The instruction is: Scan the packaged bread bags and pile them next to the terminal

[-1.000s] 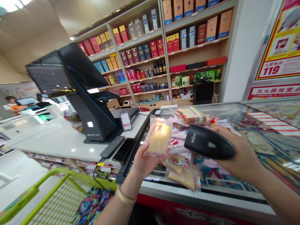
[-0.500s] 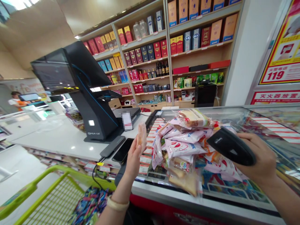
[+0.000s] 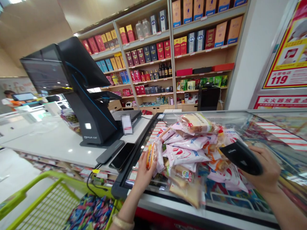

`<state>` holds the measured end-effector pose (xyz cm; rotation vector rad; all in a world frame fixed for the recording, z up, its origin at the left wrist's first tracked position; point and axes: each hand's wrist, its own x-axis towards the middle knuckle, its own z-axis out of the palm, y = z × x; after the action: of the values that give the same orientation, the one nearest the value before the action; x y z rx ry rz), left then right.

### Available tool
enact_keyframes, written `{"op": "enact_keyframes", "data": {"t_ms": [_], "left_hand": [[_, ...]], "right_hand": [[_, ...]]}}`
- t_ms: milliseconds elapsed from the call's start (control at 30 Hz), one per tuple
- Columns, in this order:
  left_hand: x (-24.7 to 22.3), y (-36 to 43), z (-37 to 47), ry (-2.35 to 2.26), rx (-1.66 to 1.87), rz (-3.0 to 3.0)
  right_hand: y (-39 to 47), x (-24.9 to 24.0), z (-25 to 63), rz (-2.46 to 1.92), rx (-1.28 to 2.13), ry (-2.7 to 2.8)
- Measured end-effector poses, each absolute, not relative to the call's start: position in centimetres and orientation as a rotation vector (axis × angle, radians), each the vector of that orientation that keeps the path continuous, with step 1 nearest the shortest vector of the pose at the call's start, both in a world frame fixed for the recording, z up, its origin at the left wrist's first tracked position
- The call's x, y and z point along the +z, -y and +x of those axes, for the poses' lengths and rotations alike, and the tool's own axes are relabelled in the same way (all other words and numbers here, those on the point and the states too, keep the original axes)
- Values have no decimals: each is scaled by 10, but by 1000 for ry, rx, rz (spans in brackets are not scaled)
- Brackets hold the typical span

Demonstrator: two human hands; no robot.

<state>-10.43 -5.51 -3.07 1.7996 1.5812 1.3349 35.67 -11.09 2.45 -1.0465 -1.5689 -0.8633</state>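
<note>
My left hand is closed around a packaged bread in clear wrap with an orange-yellow label. It is at the left edge of a heap of bagged bread, mostly pink-and-white packets, lying on the glass top of a chest freezer. On top of the heap lies a larger clear bag of bread. Slices in clear wrap lie at the near side. My right hand grips a black barcode scanner, its head pointing left over the heap's right side.
Left of the freezer, a white counter carries a black checkout terminal and a dark phone. A green shopping cart with colourful packets stands at the lower left. Shelves of boxes line the back; another person is far left.
My left hand has brought the bread down and to the right, against the heap's left side. The scanner has shifted slightly right and down in my right hand. The view has shifted slightly.
</note>
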Motion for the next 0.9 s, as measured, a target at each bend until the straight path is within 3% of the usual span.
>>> {"op": "enact_keyframes", "data": {"t_ms": [333, 700, 900], "left_hand": [[-22, 92, -113, -1634, 1299, 1997], [-22, 107, -107, -1744, 1592, 2030], [-20, 111, -107, -1742, 1481, 2090]], "right_hand": [[120, 24, 353, -1025, -849, 1532], [127, 24, 357, -1045, -873, 1586], [128, 21, 361, -1112, -758, 1561]]}}
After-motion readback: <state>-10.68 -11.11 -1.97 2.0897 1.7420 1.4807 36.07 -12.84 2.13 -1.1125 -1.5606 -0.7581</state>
